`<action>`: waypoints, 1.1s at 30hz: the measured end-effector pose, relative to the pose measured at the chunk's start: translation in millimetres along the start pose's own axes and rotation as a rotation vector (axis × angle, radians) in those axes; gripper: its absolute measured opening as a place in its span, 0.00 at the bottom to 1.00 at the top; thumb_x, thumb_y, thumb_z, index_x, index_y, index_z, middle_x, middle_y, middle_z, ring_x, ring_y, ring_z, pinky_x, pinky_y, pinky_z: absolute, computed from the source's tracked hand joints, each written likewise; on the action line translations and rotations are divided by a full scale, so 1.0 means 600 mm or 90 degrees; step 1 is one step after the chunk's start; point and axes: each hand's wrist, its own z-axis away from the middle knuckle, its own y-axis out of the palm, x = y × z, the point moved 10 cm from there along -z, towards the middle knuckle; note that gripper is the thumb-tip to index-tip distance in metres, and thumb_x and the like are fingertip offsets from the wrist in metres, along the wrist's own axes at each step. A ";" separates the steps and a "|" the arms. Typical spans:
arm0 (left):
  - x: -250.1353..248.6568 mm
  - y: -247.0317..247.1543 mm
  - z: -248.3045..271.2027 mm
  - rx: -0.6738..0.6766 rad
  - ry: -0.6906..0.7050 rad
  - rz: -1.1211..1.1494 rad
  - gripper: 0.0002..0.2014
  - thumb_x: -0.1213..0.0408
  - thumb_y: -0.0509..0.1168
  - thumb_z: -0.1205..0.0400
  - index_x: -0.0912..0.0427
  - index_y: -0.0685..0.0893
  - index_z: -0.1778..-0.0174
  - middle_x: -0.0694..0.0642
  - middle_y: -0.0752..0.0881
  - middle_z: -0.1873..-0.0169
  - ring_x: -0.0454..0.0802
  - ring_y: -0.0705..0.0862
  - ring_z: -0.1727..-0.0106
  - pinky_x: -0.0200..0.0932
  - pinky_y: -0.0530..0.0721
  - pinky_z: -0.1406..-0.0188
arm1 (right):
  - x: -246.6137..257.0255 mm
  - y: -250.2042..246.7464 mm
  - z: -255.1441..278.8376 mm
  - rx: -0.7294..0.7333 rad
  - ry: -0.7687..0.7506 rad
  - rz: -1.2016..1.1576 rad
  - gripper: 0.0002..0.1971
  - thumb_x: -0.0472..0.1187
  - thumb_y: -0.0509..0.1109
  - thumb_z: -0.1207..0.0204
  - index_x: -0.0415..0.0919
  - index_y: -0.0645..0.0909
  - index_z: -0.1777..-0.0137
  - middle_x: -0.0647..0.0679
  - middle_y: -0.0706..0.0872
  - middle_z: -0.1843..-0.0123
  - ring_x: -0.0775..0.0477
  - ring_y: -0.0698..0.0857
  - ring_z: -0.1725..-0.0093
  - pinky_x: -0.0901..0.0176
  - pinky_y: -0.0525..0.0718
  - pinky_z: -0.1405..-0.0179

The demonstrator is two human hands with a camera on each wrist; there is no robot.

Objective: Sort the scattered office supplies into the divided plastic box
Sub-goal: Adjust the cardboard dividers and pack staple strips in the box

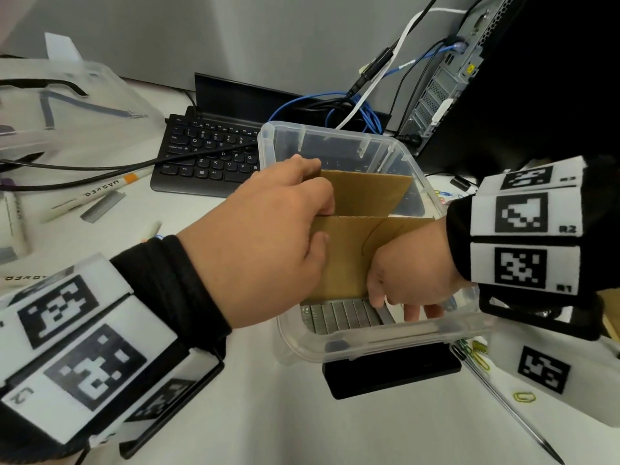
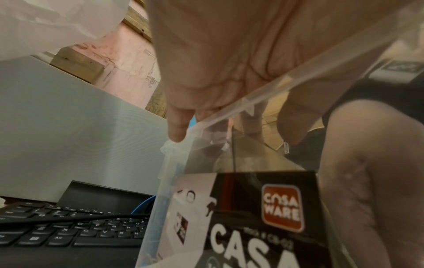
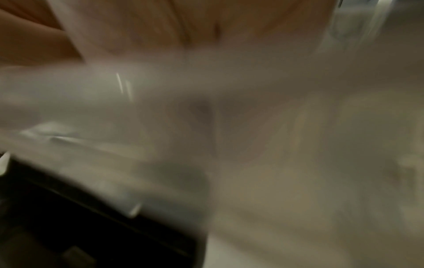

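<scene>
A clear plastic box (image 1: 339, 347) stands mid-table, split by brown cardboard dividers (image 1: 365, 193). My left hand (image 1: 322, 223) grips the top edge of the cross divider at the box's left side, fingers curled over it and thumb on its near face. In the left wrist view those fingers (image 2: 176, 127) hang over the box rim (image 2: 252, 101). My right hand (image 1: 402, 303) reaches down into the near compartment, where its thumb and fingers seem to pinch a tilted staple strip (image 1: 385, 315) beside a row of staple strips (image 1: 339, 317). The right wrist view is a blur.
A black keyboard (image 1: 208, 156) lies behind the box, with cables and a computer tower (image 1: 469, 78) at the back right. Markers (image 1: 97, 189) and a loose staple strip (image 1: 104, 204) lie on the left. Paper clips (image 1: 476, 354) and a pen (image 1: 510, 407) lie on the right. A black block (image 1: 392, 367) sits under the box front.
</scene>
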 end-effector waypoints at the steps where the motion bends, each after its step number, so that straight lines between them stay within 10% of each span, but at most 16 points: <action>1: 0.001 0.000 0.000 -0.002 -0.004 0.004 0.14 0.54 0.53 0.21 0.50 0.78 0.44 0.48 0.64 0.22 0.45 0.56 0.18 0.18 0.46 0.41 | -0.001 0.001 -0.001 0.006 0.003 0.000 0.09 0.35 0.64 0.20 0.44 0.86 0.56 0.54 0.78 0.85 0.61 0.76 0.85 0.75 0.70 0.86; 10: 0.005 0.007 0.000 0.022 -0.033 -0.004 0.10 0.60 0.60 0.19 0.52 0.78 0.42 0.49 0.62 0.20 0.46 0.55 0.17 0.35 0.52 0.24 | 0.000 -0.008 0.010 -0.004 0.026 0.009 0.14 0.37 0.66 0.21 0.49 0.78 0.69 0.50 0.81 0.80 0.56 0.80 0.79 0.72 0.73 0.84; 17: 0.005 0.000 0.000 0.009 -0.053 0.011 0.16 0.48 0.55 0.18 0.50 0.75 0.38 0.46 0.69 0.25 0.45 0.59 0.19 0.57 0.53 0.18 | 0.012 -0.038 0.075 0.030 -0.042 -0.186 0.14 0.28 0.59 0.19 0.30 0.83 0.41 0.49 0.87 0.69 0.58 0.78 0.87 0.59 0.83 0.63; 22: -0.036 -0.054 0.005 -0.103 0.046 0.035 0.18 0.48 0.59 0.22 0.55 0.80 0.42 0.49 0.81 0.47 0.48 0.78 0.45 0.37 0.72 0.44 | 0.032 -0.119 0.133 -0.103 -0.188 -0.305 0.18 0.18 0.59 0.24 0.34 0.88 0.51 0.41 0.91 0.63 0.39 0.87 0.61 0.57 0.86 0.70; 24: -0.048 -0.068 0.007 -0.122 0.062 0.042 0.16 0.50 0.62 0.23 0.54 0.80 0.44 0.47 0.82 0.52 0.44 0.79 0.50 0.35 0.74 0.51 | 0.041 -0.144 0.153 -0.145 -0.252 -0.359 0.19 0.16 0.58 0.25 0.34 0.88 0.53 0.45 0.91 0.63 0.48 0.88 0.60 0.60 0.86 0.69; 33: -0.023 -0.031 0.001 -0.022 -0.074 0.334 0.13 0.55 0.71 0.30 0.50 0.82 0.52 0.52 0.88 0.61 0.53 0.89 0.62 0.60 0.87 0.56 | 0.045 -0.147 0.169 -0.161 -0.357 -0.438 0.21 0.15 0.55 0.25 0.32 0.86 0.49 0.45 0.92 0.56 0.54 0.90 0.57 0.59 0.86 0.62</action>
